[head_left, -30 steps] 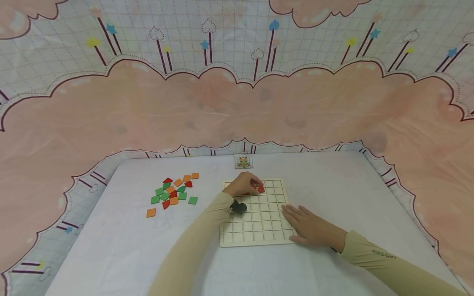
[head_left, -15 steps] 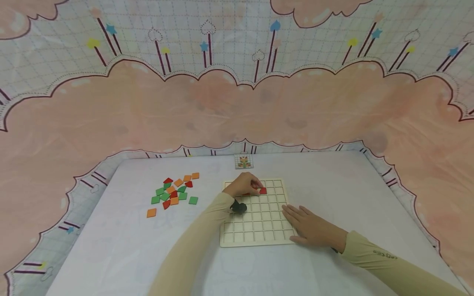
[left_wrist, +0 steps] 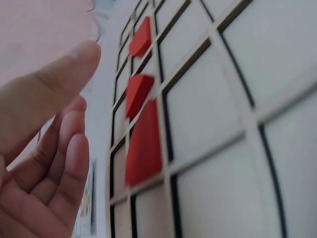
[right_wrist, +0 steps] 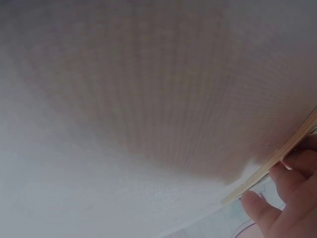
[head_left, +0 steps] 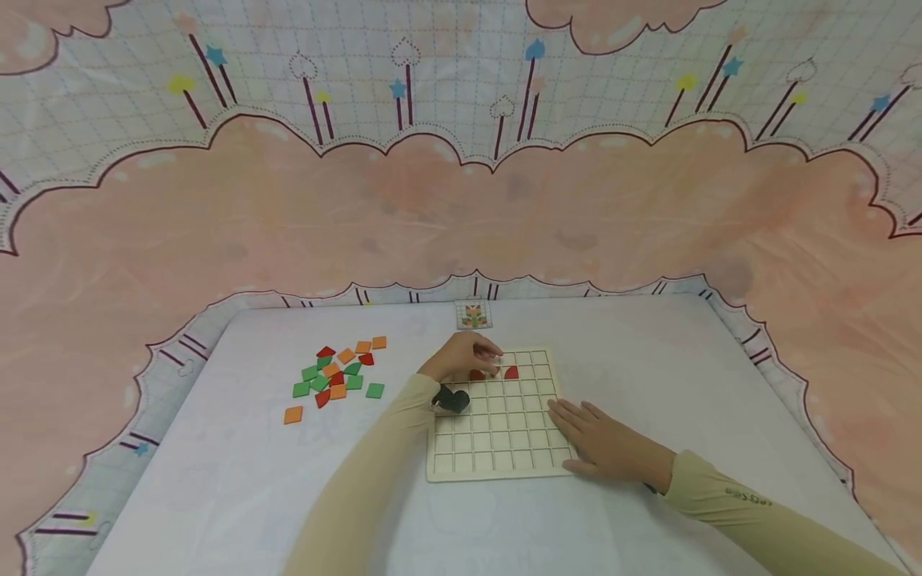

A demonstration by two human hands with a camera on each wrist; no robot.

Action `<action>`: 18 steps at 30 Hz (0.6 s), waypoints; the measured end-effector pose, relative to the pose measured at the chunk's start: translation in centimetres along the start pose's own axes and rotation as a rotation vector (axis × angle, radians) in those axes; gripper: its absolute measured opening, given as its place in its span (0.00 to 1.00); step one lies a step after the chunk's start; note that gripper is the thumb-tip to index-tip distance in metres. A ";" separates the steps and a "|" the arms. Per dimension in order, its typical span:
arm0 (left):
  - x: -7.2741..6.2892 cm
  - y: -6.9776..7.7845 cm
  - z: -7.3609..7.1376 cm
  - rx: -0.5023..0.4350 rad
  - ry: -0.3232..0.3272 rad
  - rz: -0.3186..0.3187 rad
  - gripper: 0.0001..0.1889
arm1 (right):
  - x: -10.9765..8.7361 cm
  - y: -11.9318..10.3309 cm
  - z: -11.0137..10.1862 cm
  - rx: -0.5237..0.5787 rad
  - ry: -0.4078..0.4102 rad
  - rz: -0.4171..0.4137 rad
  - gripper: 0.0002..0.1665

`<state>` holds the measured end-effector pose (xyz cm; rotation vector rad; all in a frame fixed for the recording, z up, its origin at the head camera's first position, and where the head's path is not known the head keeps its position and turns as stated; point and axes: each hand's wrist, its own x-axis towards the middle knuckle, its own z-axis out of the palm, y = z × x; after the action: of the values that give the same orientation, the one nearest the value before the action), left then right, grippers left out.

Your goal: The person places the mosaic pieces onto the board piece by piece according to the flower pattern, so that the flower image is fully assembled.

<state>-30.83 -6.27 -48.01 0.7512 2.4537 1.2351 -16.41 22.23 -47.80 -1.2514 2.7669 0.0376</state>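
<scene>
My left hand (head_left: pixel 461 358) hovers over the far left part of the pale gridded board (head_left: pixel 504 424), thumb and fingers apart with nothing between them. Beneath and beside it, red tiles sit in one row of squares: a rounded one (head_left: pixel 511 373) to the right and another (head_left: pixel 477 374) partly covered by the fingers. Seen from the left wrist, three red tiles line up, the nearest one (left_wrist: pixel 143 144) being largest in view. My right hand (head_left: pixel 612 440) lies with extended fingers on the board's right edge; the right wrist view shows its fingertips (right_wrist: pixel 287 181) along the wooden rim.
Loose orange, green and red tiles (head_left: pixel 331 376) are scattered on the white tabletop (head_left: pixel 238 480) left of the board. Behind the board lies a small pattern card (head_left: pixel 473 314) with a flower design. A printed cloth (head_left: pixel 461 216) hangs behind the table.
The left hand has drawn slightly back to the left, its fingers leaving the right-hand red tile, which shifted into its square and is now uncovered. The right hand stays put.
</scene>
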 end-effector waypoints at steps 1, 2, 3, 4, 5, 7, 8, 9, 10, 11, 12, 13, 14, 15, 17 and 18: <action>-0.2 -0.1 -0.3 -0.009 -0.002 0.003 0.16 | 0.0 0.0 0.0 -0.003 0.002 -0.001 0.44; -0.5 -0.1 -0.6 -0.016 -0.004 0.011 0.16 | 0.0 0.0 0.0 -0.004 0.005 -0.003 0.43; -0.8 -0.1 -0.9 -0.030 -0.005 0.018 0.16 | 0.0 0.0 0.1 -0.007 0.008 -0.005 0.43; -1.2 -0.1 -1.3 -0.046 -0.005 0.018 0.16 | 0.0 0.0 0.1 -0.012 0.009 -0.006 0.43; -1.5 0.0 -1.6 -0.059 -0.004 0.010 0.16 | 0.0 0.0 0.1 -0.014 0.010 -0.006 0.43; -2.3 -0.2 -2.3 -0.063 0.005 0.000 0.16 | 0.0 0.0 0.0 -0.018 0.011 -0.007 0.43; -2.7 -0.3 -2.6 -0.065 0.011 -0.010 0.16 | 0.0 0.0 0.0 -0.017 0.010 -0.006 0.43; -3.1 -0.4 -2.9 -0.067 0.021 -0.023 0.17 | 0.0 0.0 0.0 -0.016 0.011 -0.006 0.43; -3.5 -0.6 -3.3 -0.068 0.031 -0.039 0.17 | 0.0 0.0 0.1 -0.014 0.010 -0.005 0.43; -4.0 -0.8 -3.6 -0.061 0.042 -0.046 0.18 | 0.0 0.0 0.1 -0.013 0.008 -0.003 0.43; -4.5 -0.9 -4.0 -0.056 0.053 -0.054 0.18 | 0.0 -0.1 0.1 -0.011 0.008 -0.002 0.43; -5.0 -1.1 -4.3 -0.047 0.067 -0.061 0.18 | 0.0 -0.1 0.1 -0.008 0.011 -0.002 0.43; -5.6 -1.3 -4.7 -0.039 0.082 -0.068 0.18 | 0.0 -0.1 0.1 -0.009 0.011 -0.001 0.43; -6.1 -1.5 -5.0 -0.023 0.095 -0.064 0.18 | 0.0 -0.1 0.1 -0.012 0.013 -0.002 0.43; -7.3 -1.9 -5.7 -0.004 0.119 -0.066 0.17 | 0.0 -0.1 0.1 -0.018 0.020 -0.002 0.43; -7.8 -2.1 -6.1 -0.008 0.132 -0.068 0.17 | 0.0 -0.1 0.1 -0.017 0.027 -0.005 0.43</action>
<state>-27.97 -15.76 -45.91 0.5966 2.5542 1.3062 -16.32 22.20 -47.94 -1.2720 2.7923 0.0444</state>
